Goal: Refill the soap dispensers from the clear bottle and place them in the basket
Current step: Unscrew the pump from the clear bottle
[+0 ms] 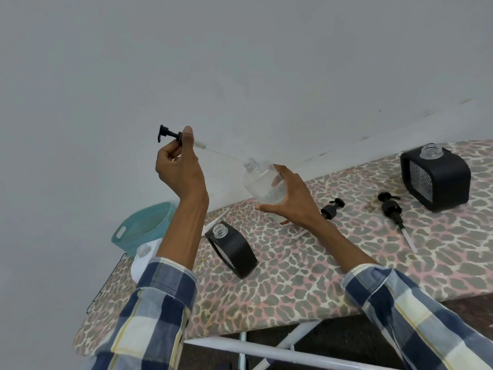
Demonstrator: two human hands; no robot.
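Head view: at 10 o'clock the left hand (177, 166) pinches a light pump head (170, 136), while the right hand (290, 201) cradles the smooth, probably slippery clear bottle (262, 182), best gripped round its body, above the worktop (306, 276).

Open cloth between the near dispenser (231, 248) and the two loose pumps (332, 207) (394, 212) on the board (293, 289); near edge is bare too. Far dispenser (436, 180) blocks the right rear corner. Teal basket (145, 228) at the left end has a white bottle (145, 259) just in front. Wall (240, 62) close behind the rear edge. Air above the left half is taken: raised pump (170, 134), its tube (221, 153), clear bottle (264, 182).
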